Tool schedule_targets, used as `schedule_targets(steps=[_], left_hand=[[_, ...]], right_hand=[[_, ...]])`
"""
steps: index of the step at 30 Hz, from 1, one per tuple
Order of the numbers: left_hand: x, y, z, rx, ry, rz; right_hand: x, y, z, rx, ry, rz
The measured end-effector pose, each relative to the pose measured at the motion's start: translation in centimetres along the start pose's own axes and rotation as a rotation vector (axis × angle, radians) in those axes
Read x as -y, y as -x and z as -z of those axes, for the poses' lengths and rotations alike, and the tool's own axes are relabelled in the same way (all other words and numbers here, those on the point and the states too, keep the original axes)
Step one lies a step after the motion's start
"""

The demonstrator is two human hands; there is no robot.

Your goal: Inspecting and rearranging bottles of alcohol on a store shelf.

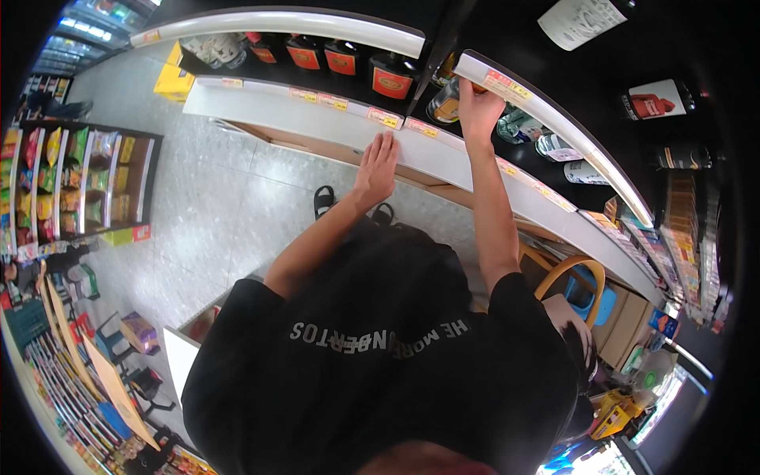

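My left hand lies flat with its fingertips on the white front edge of the lower shelf, beside the price tags, and holds nothing. Up at the shelf bay on the right, my right hand reaches in under the lit edge of the upper shelf. Its fingers are mostly hidden by that edge and a price tag, beside a dark glass bottle with a yellowish label. Whether it grips a bottle cannot be told. Clear bottles stand just right of it. Dark bottles with red labels stand left of the divider.
A snack rack stands at the left on the tiled floor. A yellow box is by the shelf's far end. At the right are a wooden chair, a blue plastic stool and cardboard boxes. Another person is partly visible behind my right arm.
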State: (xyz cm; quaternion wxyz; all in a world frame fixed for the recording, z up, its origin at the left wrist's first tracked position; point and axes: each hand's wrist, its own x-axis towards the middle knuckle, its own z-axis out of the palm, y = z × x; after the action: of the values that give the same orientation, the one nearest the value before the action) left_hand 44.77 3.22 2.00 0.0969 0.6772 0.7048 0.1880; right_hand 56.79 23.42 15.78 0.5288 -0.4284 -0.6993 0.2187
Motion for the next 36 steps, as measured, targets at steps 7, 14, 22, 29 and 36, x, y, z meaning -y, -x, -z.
schedule_targets(steps=[7,14,22,29,36], left_hand=[[0.1,0.0,-0.4,-0.034,-0.044,-0.008],[0.2,-0.4,-1.1,-0.025,0.015,-0.007],[-0.4,-0.4,-0.2,0.045,0.031,-0.004],[0.6,-0.2,-0.4,0.065,-0.005,-0.025],[0.5,-0.7,-0.6,0.101,-0.026,-0.056]], right_hand=[[-1.7,-1.0,-2.6,-0.036,-0.345,-0.037],[-5.7,-1.0,-4.2,-0.013,-0.254,-0.028],[-8.2,0.8,-6.8,-0.007,0.619,0.116],[-2.6,-0.3,-3.9,0.146,0.343,-0.001],[0.0,-0.3,1.5,0.298,-0.010,-0.272]])
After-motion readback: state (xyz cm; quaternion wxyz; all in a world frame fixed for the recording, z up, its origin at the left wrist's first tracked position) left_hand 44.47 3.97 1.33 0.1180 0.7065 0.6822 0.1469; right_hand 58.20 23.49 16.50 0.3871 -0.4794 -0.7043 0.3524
